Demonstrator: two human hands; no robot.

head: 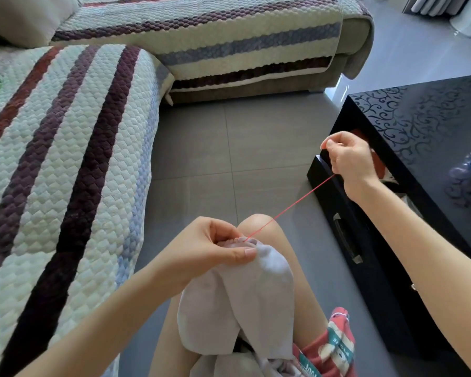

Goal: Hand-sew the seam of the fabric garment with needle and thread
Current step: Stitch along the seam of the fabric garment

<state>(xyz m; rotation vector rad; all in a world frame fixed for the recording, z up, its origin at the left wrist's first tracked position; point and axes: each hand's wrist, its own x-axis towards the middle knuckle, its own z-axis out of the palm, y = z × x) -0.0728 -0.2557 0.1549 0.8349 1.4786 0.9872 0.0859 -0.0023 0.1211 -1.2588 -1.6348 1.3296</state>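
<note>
Red sewing thread (291,206) is running taut from the seam of the soft white fabric garment (256,295), which is lying draped over the person's knee. The left hand (215,248) is pinching the seam edge between thumb and fingers, apparently bracing it against the pull. The right hand (348,159), fingers curled, is pinching the thread's far end high and outward; no needle is discernible. The glossy black table (419,126) is sitting just beside that hand, likely restricting rightward travel. Open room is lying forward over the grey tiled floor (215,159).

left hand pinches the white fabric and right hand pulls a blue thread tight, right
Not quite: the head view shows the thread is red, not blue. The left hand does pinch the white fabric, and the right hand pulls the thread tight.
</note>
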